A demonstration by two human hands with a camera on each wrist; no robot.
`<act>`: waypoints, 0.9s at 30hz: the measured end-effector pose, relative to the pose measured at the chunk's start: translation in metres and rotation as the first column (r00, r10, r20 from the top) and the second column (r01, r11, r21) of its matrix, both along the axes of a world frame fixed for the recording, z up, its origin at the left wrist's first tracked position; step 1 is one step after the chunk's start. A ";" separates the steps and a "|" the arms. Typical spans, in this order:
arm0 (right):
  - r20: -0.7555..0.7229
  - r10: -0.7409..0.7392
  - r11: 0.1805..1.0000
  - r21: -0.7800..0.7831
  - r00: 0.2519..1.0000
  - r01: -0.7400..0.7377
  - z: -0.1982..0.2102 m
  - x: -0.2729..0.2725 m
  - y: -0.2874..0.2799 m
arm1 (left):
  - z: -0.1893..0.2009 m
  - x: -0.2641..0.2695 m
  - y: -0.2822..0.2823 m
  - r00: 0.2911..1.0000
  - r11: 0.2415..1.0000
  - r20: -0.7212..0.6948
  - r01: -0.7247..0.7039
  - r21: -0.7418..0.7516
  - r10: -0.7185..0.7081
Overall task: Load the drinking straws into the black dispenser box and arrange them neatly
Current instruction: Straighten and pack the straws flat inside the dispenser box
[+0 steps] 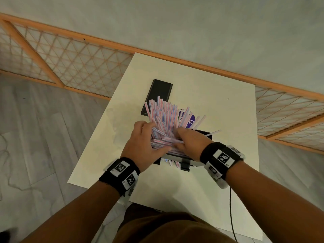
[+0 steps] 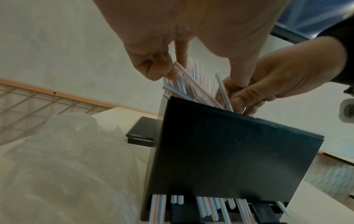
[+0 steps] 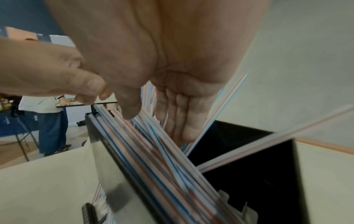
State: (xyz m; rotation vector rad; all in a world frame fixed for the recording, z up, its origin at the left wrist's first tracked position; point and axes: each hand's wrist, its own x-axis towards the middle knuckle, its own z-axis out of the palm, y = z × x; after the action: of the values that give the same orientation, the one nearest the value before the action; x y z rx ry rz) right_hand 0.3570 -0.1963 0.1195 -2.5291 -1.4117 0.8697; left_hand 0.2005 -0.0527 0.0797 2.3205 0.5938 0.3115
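Red- and blue-striped drinking straws (image 1: 164, 114) stand fanned out of the open top of the black dispenser box (image 1: 205, 135) on the white table (image 1: 219, 106). My left hand (image 1: 149, 137) grips the bundle from the left, fingers curled behind it and thumb across the front. My right hand (image 1: 187, 139) reaches in from the right, and its straight fingers (image 3: 178, 118) press against the leaning straws (image 3: 153, 151). One straw (image 1: 214, 132) sticks out sideways over the box's right wall. Some straw ends (image 2: 210, 207) poke out of the slot at the box's base (image 2: 229, 151).
The box's black lid (image 1: 158, 95) lies flat behind the straws. A purple package (image 1: 190, 121) lies beside it. Crumpled clear plastic (image 2: 57, 166) sits left of the box. A wooden lattice rail (image 1: 70, 50) runs behind the table. A cable (image 1: 231, 216) hangs below my right wrist.
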 end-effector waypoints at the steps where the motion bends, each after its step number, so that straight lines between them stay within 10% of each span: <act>1: 0.011 -0.032 0.999 0.003 0.999 0.032 -0.001 0.003 -0.005 | -0.001 0.001 -0.001 1.000 1.000 -0.007 0.004 -0.001 -0.004; 7: 0.173 -0.055 0.959 -0.264 0.983 0.100 -0.013 0.018 -0.025 | -0.008 0.003 0.001 0.999 1.000 -0.047 0.000 -0.006 -0.001; 15: -0.167 -0.160 0.966 -0.230 0.973 0.119 -0.036 0.017 -0.009 | -0.016 0.000 0.004 0.996 0.998 -0.072 0.046 0.045 -0.043; 27: -0.282 -0.155 0.936 -0.347 0.947 0.049 -0.045 0.023 0.007 | -0.014 -0.001 0.005 0.996 0.997 -0.051 0.069 0.037 -0.067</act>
State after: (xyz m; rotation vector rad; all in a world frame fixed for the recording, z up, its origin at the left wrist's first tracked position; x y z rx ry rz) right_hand 0.3796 -0.1894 0.0745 -2.5145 -1.1016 1.5196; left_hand 0.1997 -0.0476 0.0661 2.3854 0.5363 0.2361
